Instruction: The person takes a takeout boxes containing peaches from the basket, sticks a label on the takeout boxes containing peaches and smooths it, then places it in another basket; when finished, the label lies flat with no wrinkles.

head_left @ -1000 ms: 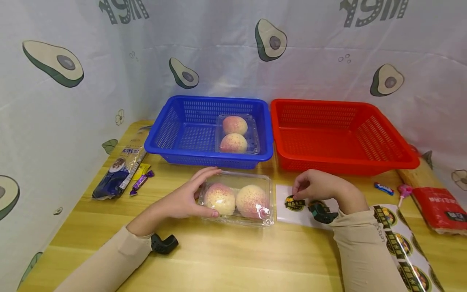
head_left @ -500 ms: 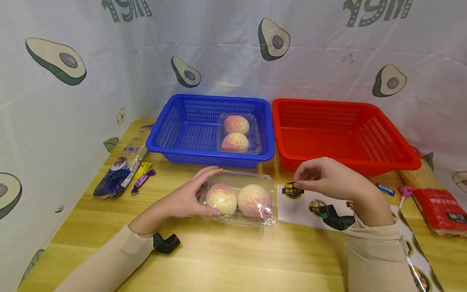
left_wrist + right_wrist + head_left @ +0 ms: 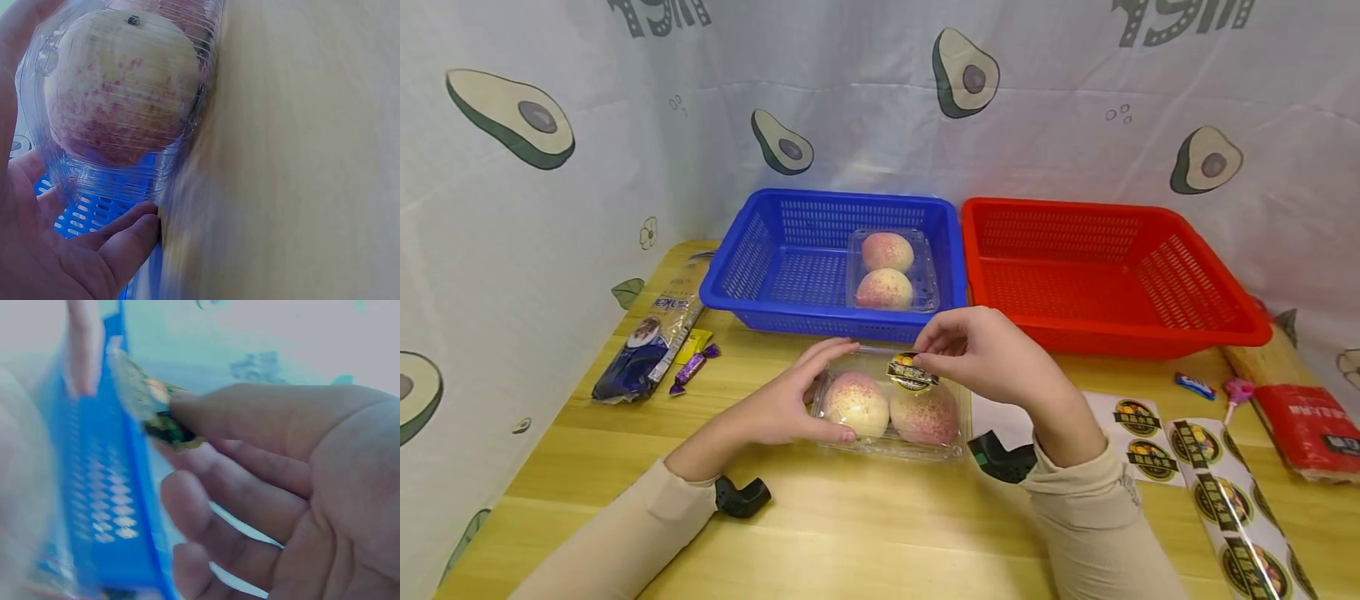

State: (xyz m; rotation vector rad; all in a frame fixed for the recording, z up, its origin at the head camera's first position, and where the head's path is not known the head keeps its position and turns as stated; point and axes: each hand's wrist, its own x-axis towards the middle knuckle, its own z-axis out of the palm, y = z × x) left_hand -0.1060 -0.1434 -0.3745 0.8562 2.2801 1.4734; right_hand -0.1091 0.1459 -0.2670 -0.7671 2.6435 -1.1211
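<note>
My left hand (image 3: 778, 410) grips the left end of a clear plastic clamshell box (image 3: 880, 450), thumb along the front and fingers at the back. Two pink-and-cream peaches, a left peach (image 3: 856, 405) and a right peach (image 3: 925, 417), sit inside. Above the right peach, my right hand (image 3: 996, 357) pinches a round black-and-gold fruit sticker (image 3: 910, 372) by its edge between thumb and forefinger. In the right wrist view the sticker (image 3: 164, 428) is slightly bent. Whether it touches the lid is unclear.
A white sticker sheet (image 3: 1000, 422) lies right of the box, beside a longer sticker strip (image 3: 1236, 521). Behind stand a blue basket (image 3: 831, 319) holding another peach box (image 3: 928, 275), and a red basket (image 3: 1112, 343). Snack packets (image 3: 636, 354) and candies (image 3: 694, 367) lie left; a red packet (image 3: 1309, 429) lies right.
My right hand has peeled the sticker off the sheet and carried it left, over the box's right half. My left hand has stayed on the box.
</note>
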